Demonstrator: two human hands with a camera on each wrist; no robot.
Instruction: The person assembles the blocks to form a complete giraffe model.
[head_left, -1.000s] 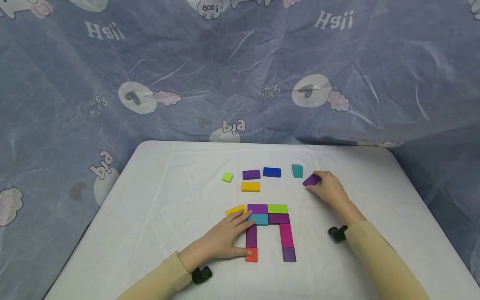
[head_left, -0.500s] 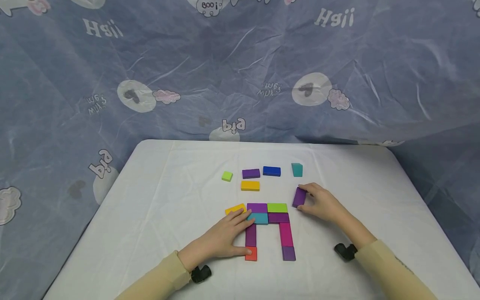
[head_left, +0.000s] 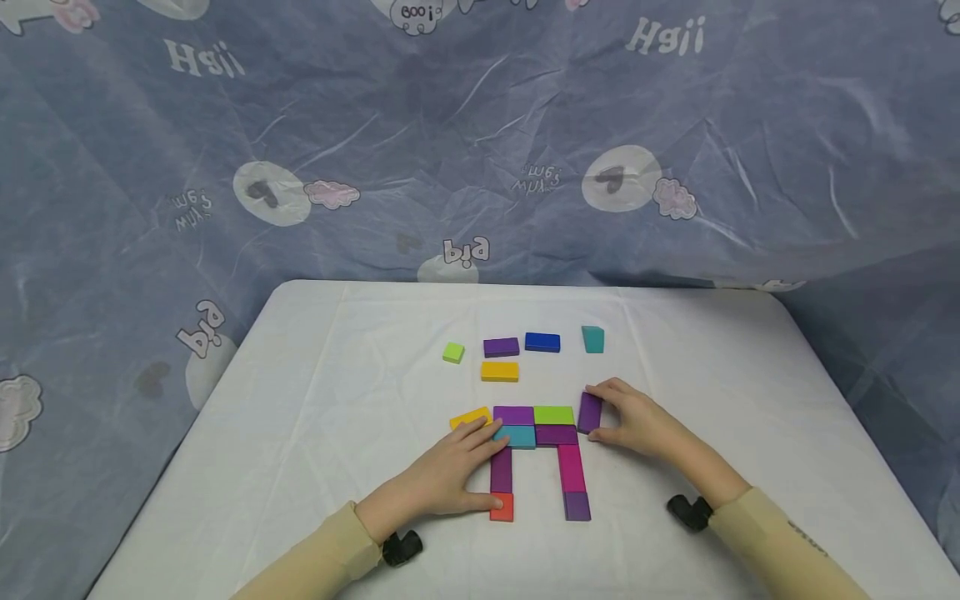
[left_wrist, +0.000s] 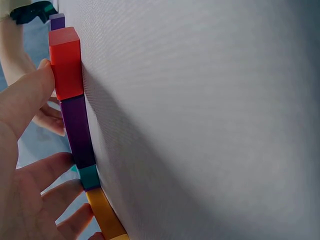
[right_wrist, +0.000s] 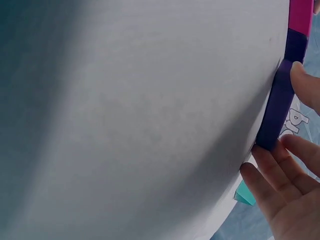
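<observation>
My right hand (head_left: pixel 637 421) pinches a purple block (head_left: pixel 590 412) by its ends between thumb and fingertips. That block lies slightly tilted beside the green block (head_left: pixel 553 415) and dark purple block (head_left: pixel 556 435). Fingers spread, my left hand (head_left: pixel 453 475) rests over the left side of an arch of flat blocks. Its thumb touches the red block (left_wrist: pixel 67 67); its fingertips reach the teal block (head_left: pixel 519 437) and the slanted yellow block (left_wrist: pixel 106 212). The arch's legs include a purple block (head_left: pixel 501 472) on the left, and a magenta block (head_left: pixel 571 468) above a violet block (head_left: pixel 577 506) on the right.
Behind the arch lie a small lime block (head_left: pixel 453 353), another purple block (head_left: pixel 501 347), a blue block (head_left: pixel 542 342), a yellow block (head_left: pixel 499 372) and a teal angled block (head_left: pixel 592 339). The white table (head_left: pixel 360 350) meets a printed blue-grey curtain (head_left: pixel 450 125).
My right hand has brought the purple block toward me and leftward, turning it lengthwise, from near the teal angled block to the arch's upper right corner. My left hand has stayed still.
</observation>
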